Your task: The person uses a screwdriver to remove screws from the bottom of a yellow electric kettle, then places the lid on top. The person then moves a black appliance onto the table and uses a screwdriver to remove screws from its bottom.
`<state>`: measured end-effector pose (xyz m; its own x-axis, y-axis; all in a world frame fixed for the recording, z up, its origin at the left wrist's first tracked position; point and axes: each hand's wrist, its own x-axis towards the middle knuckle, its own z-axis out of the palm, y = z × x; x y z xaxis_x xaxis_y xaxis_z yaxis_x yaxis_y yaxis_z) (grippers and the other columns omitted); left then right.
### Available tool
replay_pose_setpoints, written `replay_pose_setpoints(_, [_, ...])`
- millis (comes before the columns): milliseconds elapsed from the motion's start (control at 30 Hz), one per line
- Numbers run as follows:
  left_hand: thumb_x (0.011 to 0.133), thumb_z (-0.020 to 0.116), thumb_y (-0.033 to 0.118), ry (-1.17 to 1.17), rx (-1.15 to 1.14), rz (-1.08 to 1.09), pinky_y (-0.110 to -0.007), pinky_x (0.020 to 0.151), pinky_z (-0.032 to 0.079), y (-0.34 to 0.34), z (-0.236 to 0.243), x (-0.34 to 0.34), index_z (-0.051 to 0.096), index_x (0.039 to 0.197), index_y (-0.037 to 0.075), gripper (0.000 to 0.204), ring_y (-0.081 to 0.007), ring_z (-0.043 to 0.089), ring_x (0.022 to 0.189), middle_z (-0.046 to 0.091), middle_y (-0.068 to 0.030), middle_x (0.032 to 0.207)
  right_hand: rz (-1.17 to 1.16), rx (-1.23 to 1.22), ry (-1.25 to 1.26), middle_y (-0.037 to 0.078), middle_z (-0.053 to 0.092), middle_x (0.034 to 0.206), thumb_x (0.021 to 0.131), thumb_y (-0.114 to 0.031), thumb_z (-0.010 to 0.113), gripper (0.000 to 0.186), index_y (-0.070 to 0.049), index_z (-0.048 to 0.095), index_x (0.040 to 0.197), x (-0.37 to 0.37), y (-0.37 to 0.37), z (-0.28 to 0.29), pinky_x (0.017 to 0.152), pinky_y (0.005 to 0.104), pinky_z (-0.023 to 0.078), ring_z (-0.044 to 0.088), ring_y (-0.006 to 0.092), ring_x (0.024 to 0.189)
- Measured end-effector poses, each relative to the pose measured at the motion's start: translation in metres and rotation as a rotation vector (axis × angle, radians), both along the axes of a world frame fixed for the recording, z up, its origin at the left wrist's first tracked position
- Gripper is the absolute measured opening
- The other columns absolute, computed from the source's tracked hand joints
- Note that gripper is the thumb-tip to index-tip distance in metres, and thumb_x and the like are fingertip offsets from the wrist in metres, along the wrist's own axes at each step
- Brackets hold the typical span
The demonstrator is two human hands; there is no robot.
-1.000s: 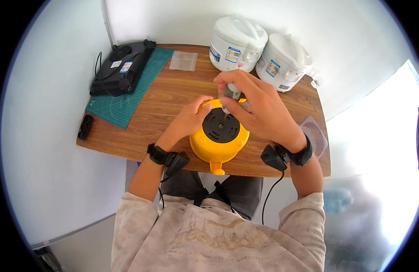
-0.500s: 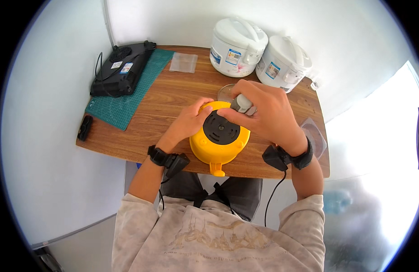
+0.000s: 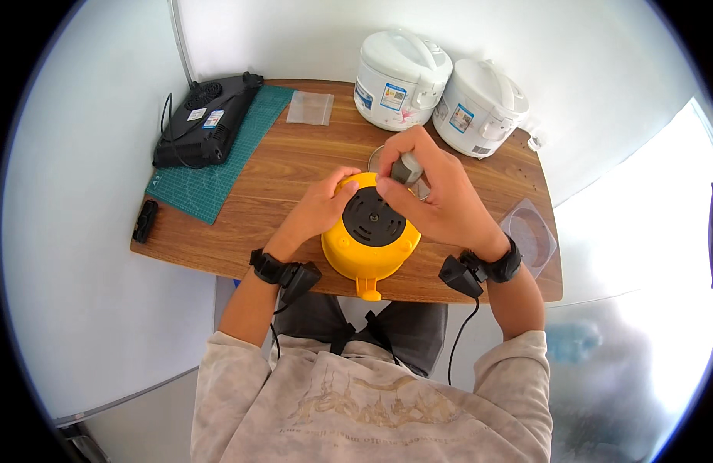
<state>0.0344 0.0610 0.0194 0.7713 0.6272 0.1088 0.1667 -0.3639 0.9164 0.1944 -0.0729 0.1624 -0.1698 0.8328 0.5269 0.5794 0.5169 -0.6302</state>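
Observation:
A round yellow plastic housing (image 3: 348, 255) stands near the front edge of the table, a tab jutting from its near side. On top sits a black slotted disc (image 3: 365, 230) with a small round fitting at its centre. My left hand (image 3: 324, 207) grips the housing's far left rim, thumb on top and fingers round the side. Over the far right of the disc, my right hand (image 3: 441, 189) is closed on a grey-handled screwdriver (image 3: 406, 168), held tilted. Its thin shaft seems to point toward the disc's centre; my fingers partly hide it, and I cannot tell whether the tip touches.
Two white rice cookers (image 3: 402, 81) stand at the back right. At the back left, a black appliance (image 3: 206, 123) with a cord lies on a green cutting mat (image 3: 188, 187). A clear bag (image 3: 310, 108), a black clip-like item (image 3: 144, 221) and a clear plastic tray (image 3: 535, 231) lie around.
My right hand has shifted slightly left and away from me with the screwdriver, and its fingers have drawn closer together. My left hand and the yellow housing stay nearly in place.

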Motion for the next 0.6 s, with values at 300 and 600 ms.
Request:
replay_pose_setpoints(300, [0.106,0.049,0.030,0.001,0.012,-0.014,-0.040,0.094,0.050,0.001,-0.003,-0.002,0.055,0.134,0.003,0.039,-0.0354,0.066,0.109,0.068,-0.0232,0.117,0.051,-0.077,-0.039,0.008,0.069,0.099,0.087,-0.010,0.074,0.026,-0.007,0.058,0.108,-0.008,0.004,0.012,0.075,0.0324,0.053,0.067,0.0244,0.087])
replay_pose_setpoints(600, [0.106,0.049,0.031,0.045,-0.026,0.025,-0.039,0.094,0.050,-0.004,0.006,-0.002,0.055,0.134,0.004,0.040,-0.0325,0.066,0.110,0.068,-0.0218,0.117,-0.217,-0.056,0.036,0.003,0.062,0.083,0.089,-0.017,0.078,0.028,-0.007,0.055,0.101,-0.018,0.010,-0.006,0.066,0.0254,0.048,0.060,0.0135,0.072])
